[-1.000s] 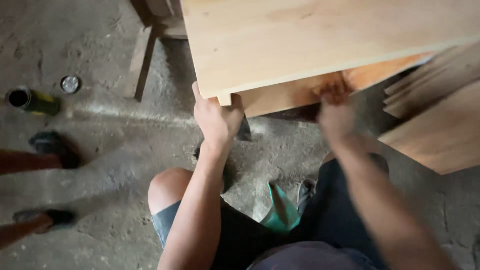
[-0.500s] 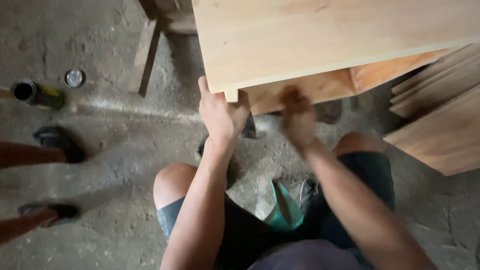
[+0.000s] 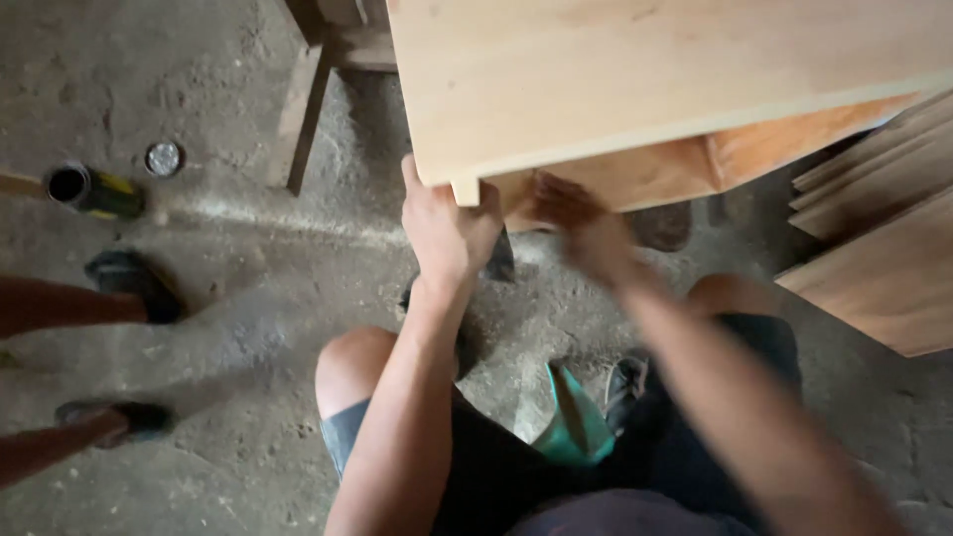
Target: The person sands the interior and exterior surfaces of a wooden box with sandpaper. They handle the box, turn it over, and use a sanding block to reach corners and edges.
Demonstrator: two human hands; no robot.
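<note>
- We see the left hand gripping a small wood block under the panel's near edge.
- Right hand, blurred beside it; we cannot tell its grip.

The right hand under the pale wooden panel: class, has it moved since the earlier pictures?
Yes. The right hand has slid left along the underside of the pale wooden panel, closing toward the left hand gripping its corner.

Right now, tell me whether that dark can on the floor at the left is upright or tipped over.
Tipped over. The dark can lies on its side on the concrete floor, its open round mouth facing the camera.
</note>
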